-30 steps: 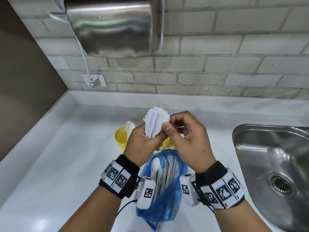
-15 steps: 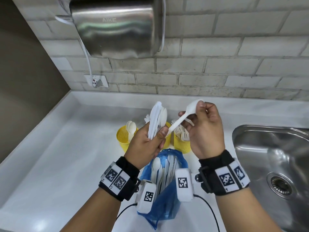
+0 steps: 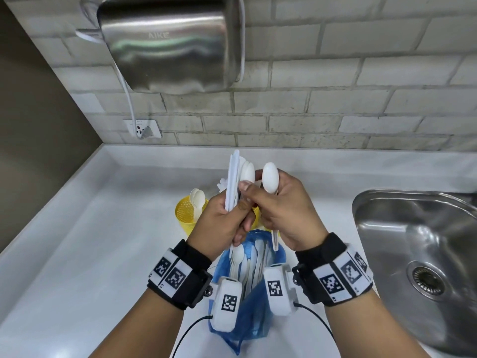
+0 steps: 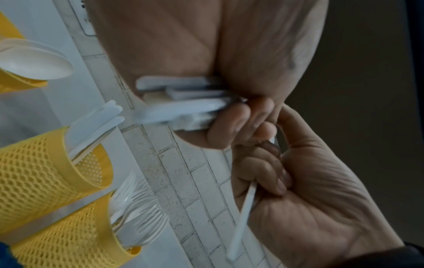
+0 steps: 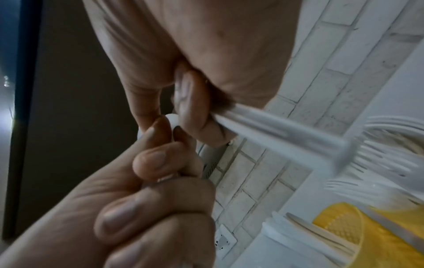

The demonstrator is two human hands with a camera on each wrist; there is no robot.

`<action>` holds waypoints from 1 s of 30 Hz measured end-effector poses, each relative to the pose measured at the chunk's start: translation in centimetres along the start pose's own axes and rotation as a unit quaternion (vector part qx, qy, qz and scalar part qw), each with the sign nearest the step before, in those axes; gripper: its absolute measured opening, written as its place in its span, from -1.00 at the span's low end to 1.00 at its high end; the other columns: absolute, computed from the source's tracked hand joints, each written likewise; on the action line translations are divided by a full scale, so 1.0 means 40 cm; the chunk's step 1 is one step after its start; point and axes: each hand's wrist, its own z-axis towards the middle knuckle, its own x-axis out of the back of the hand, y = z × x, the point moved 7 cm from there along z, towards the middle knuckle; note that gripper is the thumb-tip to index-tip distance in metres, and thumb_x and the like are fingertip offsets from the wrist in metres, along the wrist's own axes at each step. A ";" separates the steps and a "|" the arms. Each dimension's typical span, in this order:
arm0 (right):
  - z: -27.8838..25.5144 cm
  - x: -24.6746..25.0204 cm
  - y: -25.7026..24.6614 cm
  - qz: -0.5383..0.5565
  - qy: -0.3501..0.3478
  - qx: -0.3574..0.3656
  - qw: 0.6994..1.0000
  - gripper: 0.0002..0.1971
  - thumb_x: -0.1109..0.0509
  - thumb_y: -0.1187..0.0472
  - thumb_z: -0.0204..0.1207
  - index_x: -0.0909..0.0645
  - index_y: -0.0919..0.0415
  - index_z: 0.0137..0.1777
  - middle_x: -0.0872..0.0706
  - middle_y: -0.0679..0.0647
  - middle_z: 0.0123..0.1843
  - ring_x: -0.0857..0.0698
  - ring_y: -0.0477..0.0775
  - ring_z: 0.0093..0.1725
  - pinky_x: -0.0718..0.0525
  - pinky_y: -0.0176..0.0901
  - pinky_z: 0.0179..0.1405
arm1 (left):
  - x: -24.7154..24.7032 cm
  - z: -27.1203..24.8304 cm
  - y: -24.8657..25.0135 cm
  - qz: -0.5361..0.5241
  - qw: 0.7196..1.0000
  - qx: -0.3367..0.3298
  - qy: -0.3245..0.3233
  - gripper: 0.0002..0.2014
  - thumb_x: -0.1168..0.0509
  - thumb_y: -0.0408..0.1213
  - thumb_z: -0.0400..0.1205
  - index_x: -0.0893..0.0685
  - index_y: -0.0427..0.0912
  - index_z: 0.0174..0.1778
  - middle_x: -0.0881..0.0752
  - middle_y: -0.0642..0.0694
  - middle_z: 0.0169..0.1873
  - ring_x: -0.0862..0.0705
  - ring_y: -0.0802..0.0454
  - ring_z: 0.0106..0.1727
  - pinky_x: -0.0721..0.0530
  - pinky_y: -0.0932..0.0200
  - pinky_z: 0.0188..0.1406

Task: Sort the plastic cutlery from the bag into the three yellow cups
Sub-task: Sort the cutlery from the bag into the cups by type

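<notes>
The left hand (image 3: 219,223) clenched a cutlery bundle (image 3: 236,182); the right hand (image 3: 286,215) gripped one spoon (image 3: 270,180), touching the bundle. The bag (image 3: 247,319) lay below both wrists. Only the left wrist view showed all three cups (image 4: 41,174) beyond the hands.

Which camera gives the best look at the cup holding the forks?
The left wrist view: the fork cup shows its mesh wall, rim and fork tines. The right wrist view catches only blurred tines at the frame edge. In the head view the hands hide that cup.
</notes>
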 end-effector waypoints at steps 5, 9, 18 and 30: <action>0.011 -0.001 0.009 -0.042 0.034 0.021 0.998 -0.68 -0.60 0.04 0.52 -0.67 0.31 -0.11 -0.76 0.38 -0.31 -0.73 0.36 -0.44 -0.77 0.39 -0.41 | -0.008 0.002 0.013 0.021 1.000 -0.009 -0.010 -0.69 -0.21 -0.04 0.73 -0.65 -0.13 -0.22 -0.56 -0.15 -0.53 -0.41 0.01 -0.66 -0.40 0.16 -0.63; 0.011 0.027 0.005 0.015 0.103 0.023 0.994 -0.72 -0.45 0.20 0.69 -0.54 0.35 -0.18 -0.56 0.12 -0.57 -0.52 0.17 -0.69 -0.45 -0.19 -0.61 | -0.010 0.001 0.020 0.070 0.997 -0.023 0.001 -0.66 -0.18 -0.07 0.78 -0.57 -0.31 -0.09 -0.66 -0.15 -0.44 -0.45 -0.01 -0.66 -0.46 0.12 -0.62; 0.018 -0.006 0.042 -0.014 0.012 -0.017 1.000 -0.36 -0.32 -0.23 0.62 -0.65 0.50 -0.03 -0.55 0.49 -0.40 -0.50 0.22 -0.54 -0.52 0.08 -0.39 | -0.009 0.005 0.017 0.081 0.996 -0.025 0.015 -0.77 -0.18 -0.18 0.82 -0.61 -0.25 -0.04 -0.71 -0.26 -0.38 -0.45 -0.05 -0.66 -0.42 0.14 -0.65; 0.027 0.057 0.099 0.041 0.122 -0.077 0.989 -0.86 -0.09 0.23 0.82 -0.43 0.27 0.09 -0.63 0.25 -0.35 -0.53 0.17 -0.53 -0.61 0.16 -0.44 | -0.004 0.016 0.011 0.058 0.997 -0.018 0.037 -0.65 -0.22 -0.03 0.74 -0.71 -0.27 0.08 -0.71 -0.18 -0.40 -0.44 -0.03 -0.64 -0.41 0.14 -0.63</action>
